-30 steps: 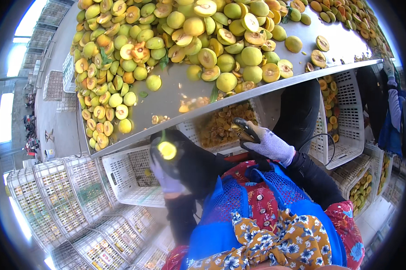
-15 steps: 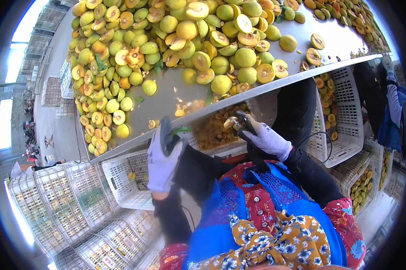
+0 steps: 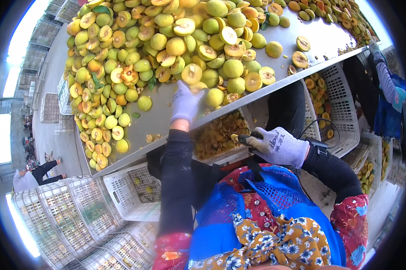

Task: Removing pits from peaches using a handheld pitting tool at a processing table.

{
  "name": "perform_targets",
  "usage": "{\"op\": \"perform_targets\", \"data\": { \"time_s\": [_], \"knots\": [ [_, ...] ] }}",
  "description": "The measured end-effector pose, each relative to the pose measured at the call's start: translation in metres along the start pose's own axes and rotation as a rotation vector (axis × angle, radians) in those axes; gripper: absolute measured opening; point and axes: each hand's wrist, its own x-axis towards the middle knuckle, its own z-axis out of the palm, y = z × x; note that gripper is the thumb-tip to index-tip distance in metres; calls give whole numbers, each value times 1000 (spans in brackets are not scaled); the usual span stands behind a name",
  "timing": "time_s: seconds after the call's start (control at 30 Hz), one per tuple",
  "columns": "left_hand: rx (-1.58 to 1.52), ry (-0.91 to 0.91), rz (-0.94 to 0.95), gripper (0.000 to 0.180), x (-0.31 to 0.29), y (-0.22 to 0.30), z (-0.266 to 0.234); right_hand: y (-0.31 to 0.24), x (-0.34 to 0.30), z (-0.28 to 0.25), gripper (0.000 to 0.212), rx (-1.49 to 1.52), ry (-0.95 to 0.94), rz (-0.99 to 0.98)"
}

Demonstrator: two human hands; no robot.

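Observation:
My left hand [image 3: 186, 102], in a pale lilac glove, reaches over the table's front edge to the heap of yellow-green stone fruit. Its fingers are blurred and partly hidden beside a halved fruit [image 3: 192, 74]; I cannot tell whether they grip it. Closer to my body, my right hand [image 3: 275, 145] is closed, in a lilac glove with dark, stained fingers. From its fingertips sticks out a small thing with a yellowish end [image 3: 234, 137], too small to name. Below it stands a crate of cut fruit pieces [image 3: 218, 132].
The metal table [image 3: 160, 105] has a raised rim and carries whole and halved fruit. White plastic crates [image 3: 131, 193] stand at left, and a crate of halves [image 3: 342, 103] at right. Another person [image 3: 390, 99] works at far right; someone else [image 3: 36, 175] is at far left.
My left hand has moved from before the table's edge up and forward to the fruit. The right hand has turned and come slightly nearer my body, its fingers now more closed.

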Motion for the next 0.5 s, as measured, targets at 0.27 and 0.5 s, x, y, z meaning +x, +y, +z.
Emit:
{"op": "perform_targets", "data": {
  "time_s": [0.27,0.5],
  "knots": [
    [-348,-56,-97,44,-32,-34,-3,-15,-7,-33,35,104,5,-21],
    [-1121,-233,-271,45,-117,10,-6,-43,13,-5,33,212,243,99]
  ]
}}
